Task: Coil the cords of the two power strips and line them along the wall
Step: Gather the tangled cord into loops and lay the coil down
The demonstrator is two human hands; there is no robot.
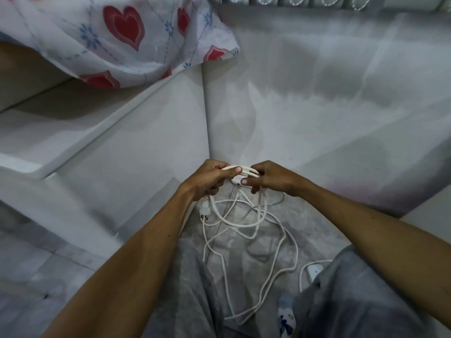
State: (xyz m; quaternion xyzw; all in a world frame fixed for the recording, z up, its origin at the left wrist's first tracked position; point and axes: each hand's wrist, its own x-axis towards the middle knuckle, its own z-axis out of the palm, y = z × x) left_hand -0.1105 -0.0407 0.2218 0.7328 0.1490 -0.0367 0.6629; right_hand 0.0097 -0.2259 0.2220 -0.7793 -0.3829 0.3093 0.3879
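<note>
My left hand (pixel 209 179) and my right hand (pixel 268 178) are close together at the centre, both closed on loops of a white cord (pixel 246 172) held just in front of the wall corner. A small white block, likely the end of one power strip (pixel 237 181), peeks out between my thumbs. From my left hand a white plug (pixel 203 209) hangs down. The loose cord (pixel 256 230) lies tangled on the grey floor between my knees. A second power strip (pixel 314 270) shows partly by my right knee, half hidden by my grey trousers.
Two white walls (pixel 317 113) meet in a corner straight ahead. A white ledge or shelf (pixel 48 142) runs along the left. A cloth printed with red hearts (pixel 122 37) hangs over the upper left. My grey-clad legs fill the bottom of the view.
</note>
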